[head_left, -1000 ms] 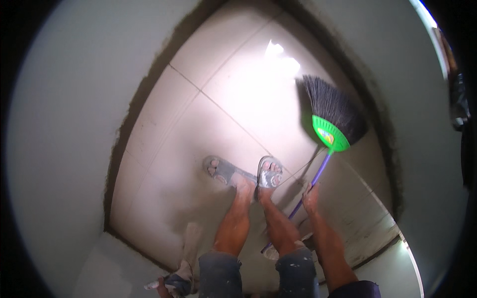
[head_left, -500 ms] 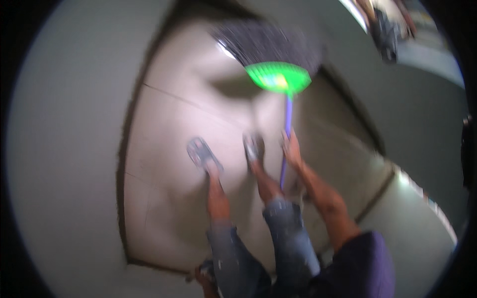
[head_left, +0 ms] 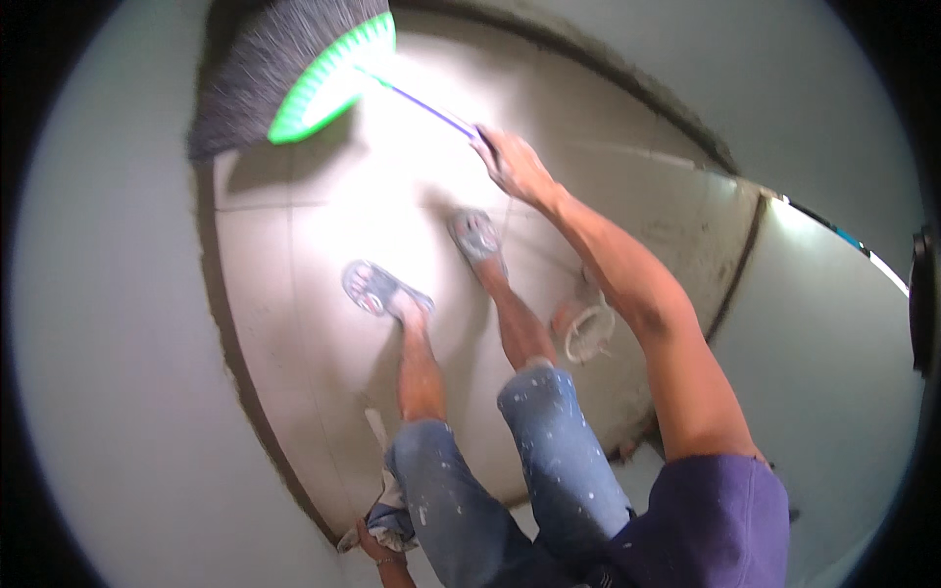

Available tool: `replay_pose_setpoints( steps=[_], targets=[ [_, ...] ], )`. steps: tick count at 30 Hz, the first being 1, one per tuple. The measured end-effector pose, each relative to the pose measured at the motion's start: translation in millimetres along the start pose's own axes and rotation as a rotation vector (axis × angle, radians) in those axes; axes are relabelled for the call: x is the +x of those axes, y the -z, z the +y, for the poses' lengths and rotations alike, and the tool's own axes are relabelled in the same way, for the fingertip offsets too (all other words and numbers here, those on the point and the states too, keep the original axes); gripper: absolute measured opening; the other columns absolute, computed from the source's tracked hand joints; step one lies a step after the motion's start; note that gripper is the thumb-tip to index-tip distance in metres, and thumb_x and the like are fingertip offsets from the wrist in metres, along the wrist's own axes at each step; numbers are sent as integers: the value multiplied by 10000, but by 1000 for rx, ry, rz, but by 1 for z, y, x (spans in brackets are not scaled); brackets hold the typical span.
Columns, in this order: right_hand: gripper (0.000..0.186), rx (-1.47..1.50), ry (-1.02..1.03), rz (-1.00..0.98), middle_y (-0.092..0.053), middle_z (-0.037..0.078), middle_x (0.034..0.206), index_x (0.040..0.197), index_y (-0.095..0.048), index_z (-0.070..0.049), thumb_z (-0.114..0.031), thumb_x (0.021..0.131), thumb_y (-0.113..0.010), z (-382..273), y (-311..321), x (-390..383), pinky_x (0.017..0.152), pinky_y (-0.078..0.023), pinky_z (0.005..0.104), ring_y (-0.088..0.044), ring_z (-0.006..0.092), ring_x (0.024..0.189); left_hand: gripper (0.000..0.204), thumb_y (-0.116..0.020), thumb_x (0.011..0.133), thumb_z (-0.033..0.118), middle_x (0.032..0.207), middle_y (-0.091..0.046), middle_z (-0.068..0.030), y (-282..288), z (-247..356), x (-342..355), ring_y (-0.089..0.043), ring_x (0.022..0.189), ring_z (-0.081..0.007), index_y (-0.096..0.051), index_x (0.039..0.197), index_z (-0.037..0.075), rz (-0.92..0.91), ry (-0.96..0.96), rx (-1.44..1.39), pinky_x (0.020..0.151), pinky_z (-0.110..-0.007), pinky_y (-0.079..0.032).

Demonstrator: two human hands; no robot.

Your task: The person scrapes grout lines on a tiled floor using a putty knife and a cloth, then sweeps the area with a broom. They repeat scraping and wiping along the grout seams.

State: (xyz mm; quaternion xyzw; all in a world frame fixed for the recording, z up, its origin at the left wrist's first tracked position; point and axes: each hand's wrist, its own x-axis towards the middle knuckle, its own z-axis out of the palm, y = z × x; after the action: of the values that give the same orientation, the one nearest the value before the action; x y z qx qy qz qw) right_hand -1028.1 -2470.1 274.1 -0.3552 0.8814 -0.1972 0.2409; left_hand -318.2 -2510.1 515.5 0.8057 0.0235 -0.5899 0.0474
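A broom (head_left: 284, 59) with dark bristles, a bright green fan-shaped head and a thin purple handle reaches to the upper left. Its bristles are up against the left wall's foot. My right hand (head_left: 515, 167) is closed round the handle, arm stretched forward. Low at the left, beside my thigh, my left hand (head_left: 377, 544) is closed on a bunched grey and white cloth (head_left: 394, 517); its fingers are partly hidden. A pale, narrow strip (head_left: 376, 427) sticks up above the cloth, and I cannot tell whether it belongs to it.
My sandalled feet stand on a pale tiled floor (head_left: 274, 294). Behind my right leg is a small bucket with a whitish rim (head_left: 590, 335). Grey-green walls rise at the left (head_left: 108, 294) and right (head_left: 823, 392), with dark, rough strips along their feet.
The broom has swung from upper centre to the upper left, its handle now slanting. My right hand has moved forward and left with it. The cloth at my left hand shows more clearly.
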Motion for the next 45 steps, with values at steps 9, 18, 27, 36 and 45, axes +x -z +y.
replay_pose_setpoints(
  steps=[9, 18, 27, 36, 45],
  targets=[
    [319, -296, -287, -457, -681, 278, 877, 1099, -618, -26, -322, 982, -603, -29, 122, -102, 774, -515, 549, -652, 483, 872, 280, -713, 927, 220, 959, -681, -100, -78, 45, 67, -636, 828, -193, -658, 975, -50, 134, -667, 411, 770, -376, -523],
    [540, -476, 265, -393, -681, 225, 869, 1539, -392, -268, -206, 1012, -495, -98, 128, 121, 666, -546, 521, -671, 408, 747, 206, -750, 915, 193, 913, -653, -43, -238, 62, 38, -600, 849, -153, -666, 939, 6, -154, -898, 544, 825, -329, -494],
    [657, -601, 48, -518, -691, 195, 1145, 1560, -367, -293, -126, 929, -443, -40, 189, 157, 926, -538, 498, -669, 403, 1044, 234, -698, 917, 208, 937, -679, -78, -231, 41, 30, -624, 866, -185, -680, 961, -21, -47, -957, 674, 821, -356, -508],
    [523, -524, -356, -616, -641, 246, 1252, 1506, -460, -195, -156, 984, -475, 191, 356, -109, 1001, -487, 470, -629, 408, 1131, 313, -699, 916, 227, 973, -691, -154, -181, 12, -11, -646, 887, -247, -679, 963, -82, 206, -950, 604, 838, -392, -511],
    [766, -217, -68, -522, -667, 227, 1020, 1553, -392, -255, 3, 847, -539, 103, 300, -121, 854, -531, 470, -670, 369, 943, 330, -723, 910, 166, 1051, -680, -170, -191, -77, -62, -640, 942, -251, -641, 1073, -109, 356, -900, 324, 865, -393, -508]
  ],
)
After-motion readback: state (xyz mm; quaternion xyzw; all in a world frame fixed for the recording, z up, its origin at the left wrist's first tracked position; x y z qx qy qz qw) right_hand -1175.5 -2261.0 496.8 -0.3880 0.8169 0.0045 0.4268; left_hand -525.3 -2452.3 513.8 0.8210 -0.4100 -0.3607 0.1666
